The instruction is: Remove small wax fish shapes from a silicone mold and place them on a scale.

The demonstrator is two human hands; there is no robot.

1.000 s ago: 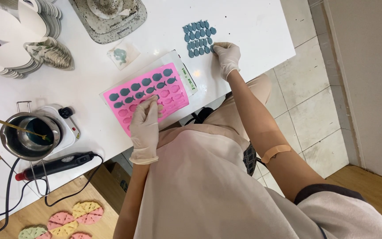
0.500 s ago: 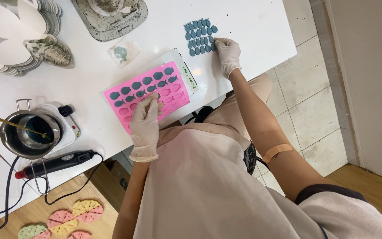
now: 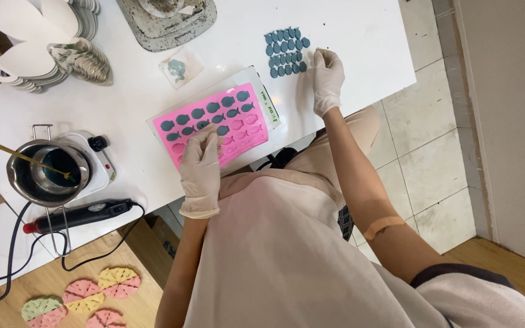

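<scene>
Gloves cover both hands: our left hand (image 3: 202, 163) presses flat fingers on the pink mould (image 3: 215, 124), hiding several cavities; our right hand (image 3: 327, 78) seems to pinch one blue piece beside the blue pieces (image 3: 285, 52).

The left hand (image 3: 201, 165) hides some cavities of the pink mould (image 3: 214, 124); its label is too small to read.
</scene>
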